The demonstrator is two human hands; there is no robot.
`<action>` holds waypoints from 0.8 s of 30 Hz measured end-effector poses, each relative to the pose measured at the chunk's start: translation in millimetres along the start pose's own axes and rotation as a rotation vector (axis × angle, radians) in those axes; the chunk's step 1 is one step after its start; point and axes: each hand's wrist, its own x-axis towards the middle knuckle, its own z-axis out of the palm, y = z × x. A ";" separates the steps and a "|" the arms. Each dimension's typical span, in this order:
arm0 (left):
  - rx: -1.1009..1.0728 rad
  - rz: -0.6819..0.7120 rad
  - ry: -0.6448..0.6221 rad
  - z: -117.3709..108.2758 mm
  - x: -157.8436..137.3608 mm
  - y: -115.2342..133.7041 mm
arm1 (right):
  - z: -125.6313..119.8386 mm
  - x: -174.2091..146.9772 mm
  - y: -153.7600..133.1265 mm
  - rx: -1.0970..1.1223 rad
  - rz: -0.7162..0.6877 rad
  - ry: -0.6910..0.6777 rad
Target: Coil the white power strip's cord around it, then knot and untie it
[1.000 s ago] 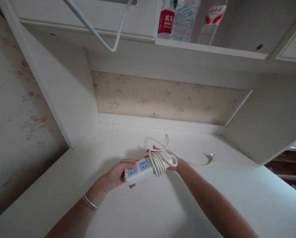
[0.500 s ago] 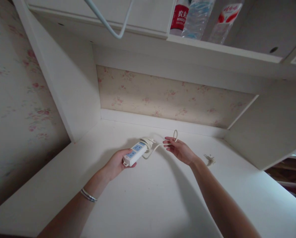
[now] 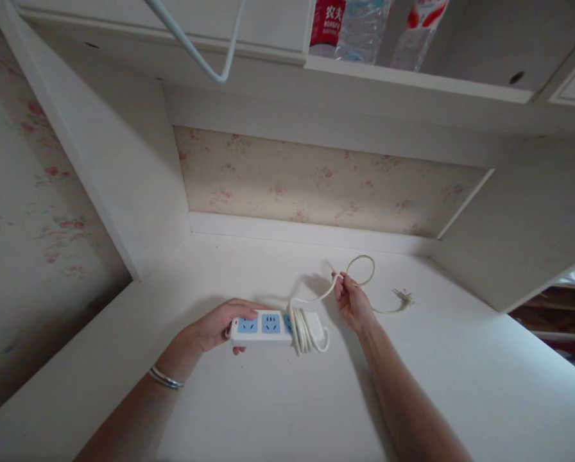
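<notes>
My left hand [image 3: 223, 326] is closed around the left end of a white power strip [image 3: 263, 341] with blue socket faces. Several turns of its cream cord [image 3: 303, 330] are wound around the strip's right end. From the winding, the cord runs up to my right hand [image 3: 350, 300], whose fingers are pinched on it. Beyond those fingers the cord makes a loose loop on the desk and ends at a plug [image 3: 403, 298], lying to the right of my right hand.
A white desk surface [image 3: 249, 404] lies under both hands, with side panels left and right. Overhead is a shelf [image 3: 412, 78] holding several plastic bottles [image 3: 326, 25]. A pale bent rod [image 3: 191, 48] hangs at the upper left. Floral wallpaper [image 3: 287, 179] covers the back.
The power strip has turned from slanting to nearly level, with its wound end lower and nearer. My right hand has closed on the cord, and a larger loop now shows beside it.
</notes>
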 end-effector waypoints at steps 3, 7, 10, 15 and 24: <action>0.037 -0.013 0.055 1.5 3.9 -1.3 | -12.6 2.4 -15.0 0.151 -0.015 0.077; -0.061 0.067 0.255 -3.5 12.6 -3.6 | -24.5 0.3 -27.9 0.235 -0.030 0.092; -0.207 0.180 0.420 -9.4 17.3 -2.6 | -27.0 -1.3 -26.5 0.075 -0.039 0.080; -0.438 0.314 0.474 -6.9 14.3 6.6 | -21.9 -0.5 -8.9 -0.264 -0.072 0.145; -0.393 0.178 0.178 7.1 3.7 3.4 | 25.3 -43.4 22.9 -0.560 0.296 -0.220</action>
